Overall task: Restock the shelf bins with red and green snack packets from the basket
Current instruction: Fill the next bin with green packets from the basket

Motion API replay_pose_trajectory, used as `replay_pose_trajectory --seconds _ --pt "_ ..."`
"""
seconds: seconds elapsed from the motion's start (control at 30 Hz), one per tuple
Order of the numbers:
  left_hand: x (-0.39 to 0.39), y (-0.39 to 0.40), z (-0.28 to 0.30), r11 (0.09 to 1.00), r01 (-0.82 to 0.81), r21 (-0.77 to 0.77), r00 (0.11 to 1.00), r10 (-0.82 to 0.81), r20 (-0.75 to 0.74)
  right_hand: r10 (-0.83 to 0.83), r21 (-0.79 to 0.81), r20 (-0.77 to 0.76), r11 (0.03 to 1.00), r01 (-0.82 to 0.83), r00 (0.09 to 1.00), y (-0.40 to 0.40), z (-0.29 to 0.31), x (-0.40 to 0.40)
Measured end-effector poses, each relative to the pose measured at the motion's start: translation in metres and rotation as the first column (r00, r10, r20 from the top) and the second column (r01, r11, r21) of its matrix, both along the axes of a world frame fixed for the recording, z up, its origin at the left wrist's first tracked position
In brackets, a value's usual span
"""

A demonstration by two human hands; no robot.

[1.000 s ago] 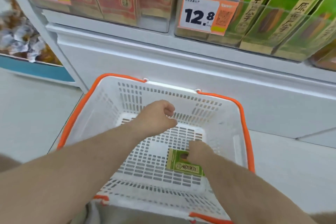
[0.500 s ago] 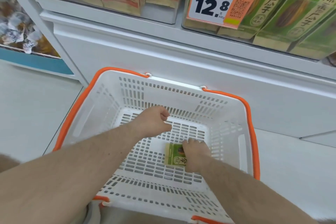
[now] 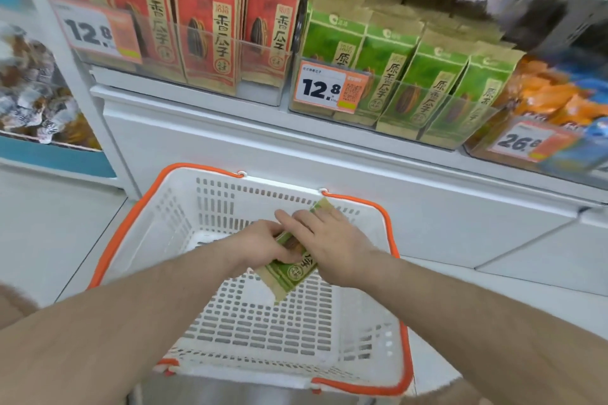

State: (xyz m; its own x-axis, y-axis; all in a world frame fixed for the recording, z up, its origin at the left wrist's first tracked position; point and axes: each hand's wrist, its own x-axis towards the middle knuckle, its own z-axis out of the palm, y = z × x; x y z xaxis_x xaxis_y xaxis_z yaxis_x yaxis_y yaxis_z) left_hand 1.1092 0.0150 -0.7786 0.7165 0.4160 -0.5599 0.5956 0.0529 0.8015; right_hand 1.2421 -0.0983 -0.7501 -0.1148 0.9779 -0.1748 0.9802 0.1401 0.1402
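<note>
A: What is different now, compared with a second ago?

B: A second ago the green packet [image 3: 289, 268] was lying flat on the floor of the basket [image 3: 204, 207] under your right fingers. Now it is lifted above the basket floor and tilted, and both your hands are on it. Your left hand [image 3: 263, 245] has its fingers curled around the lower half. Your right hand [image 3: 329, 240] lies over the upper half with fingers nearly straight; whether its thumb pinches underneath, I cannot tell.

A: What does it mean for the task?

B: I see no other packet in the basket, so I judge this is the last one. It belongs in the green bin [image 3: 411, 115], above the basket and to its right.

A: Is there room to move?

B: Above the basket it is open. Watch the basket's far rim and the white shelf ledge [image 3: 329, 154] just behind the basket. The green bin has a clear front wall and a price tag [image 3: 329, 87], so you must bring the packet in from over that wall. The red bin [image 3: 197, 76] is up and left of the basket.
</note>
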Motion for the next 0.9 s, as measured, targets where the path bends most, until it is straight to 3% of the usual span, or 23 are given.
replay_pose_trajectory --seconds 0.07,0.13,0.27,0.37,0.5,0.57,0.7,0.73,0.77,0.83,0.9 --pt "0.002 -0.006 0.012 0.999 -0.038 0.005 0.998 0.038 0.056 -0.11 0.006 -0.022 0.994 0.11 0.994 -0.005 0.024 0.001" --pt "0.005 -0.009 0.024 0.996 -0.067 0.051 0.992 0.061 0.107 -0.286 0.059 -0.159 0.953 0.298 0.945 -0.009 0.051 0.002" --pt "0.017 -0.01 0.054 0.97 -0.153 0.189 0.968 0.109 0.226 -0.514 0.228 -0.515 0.689 0.688 0.686 -0.014 0.102 0.011" --pt "0.032 -0.01 0.079 0.945 -0.169 0.281 0.95 0.079 0.304 -0.554 0.213 -0.596 0.588 0.78 0.581 -0.016 0.132 0.021" --pt "0.054 -0.02 0.111 0.876 -0.14 0.462 0.937 -0.033 0.347 -0.534 0.116 -0.7 0.57 0.813 0.475 -0.018 0.157 0.026" --pt "0.062 -0.025 0.121 0.846 -0.145 0.513 0.936 -0.052 0.349 -0.531 0.116 -0.7 0.576 0.81 0.477 -0.019 0.164 0.028" --pt "0.069 -0.026 0.135 0.842 -0.117 0.527 0.924 -0.102 0.369 -0.515 0.248 -0.628 0.578 0.778 0.583 -0.027 0.183 0.04" --pt "0.07 -0.022 0.14 0.8 -0.089 0.593 0.924 -0.156 0.349 -0.502 0.3 -0.617 0.561 0.772 0.605 -0.029 0.192 0.044" --pt "0.072 -0.015 0.146 0.693 -0.068 0.717 0.935 -0.205 0.288 -0.488 0.35 -0.61 0.54 0.765 0.624 -0.031 0.203 0.048" --pt "0.08 0.002 0.165 0.312 -0.078 0.947 0.971 -0.19 0.142 -0.468 0.434 -0.59 0.502 0.748 0.657 -0.033 0.224 0.057" --pt "0.089 0.016 0.191 0.066 -0.14 0.988 0.983 -0.113 0.147 -0.461 0.492 -0.563 0.48 0.726 0.686 -0.033 0.242 0.064"
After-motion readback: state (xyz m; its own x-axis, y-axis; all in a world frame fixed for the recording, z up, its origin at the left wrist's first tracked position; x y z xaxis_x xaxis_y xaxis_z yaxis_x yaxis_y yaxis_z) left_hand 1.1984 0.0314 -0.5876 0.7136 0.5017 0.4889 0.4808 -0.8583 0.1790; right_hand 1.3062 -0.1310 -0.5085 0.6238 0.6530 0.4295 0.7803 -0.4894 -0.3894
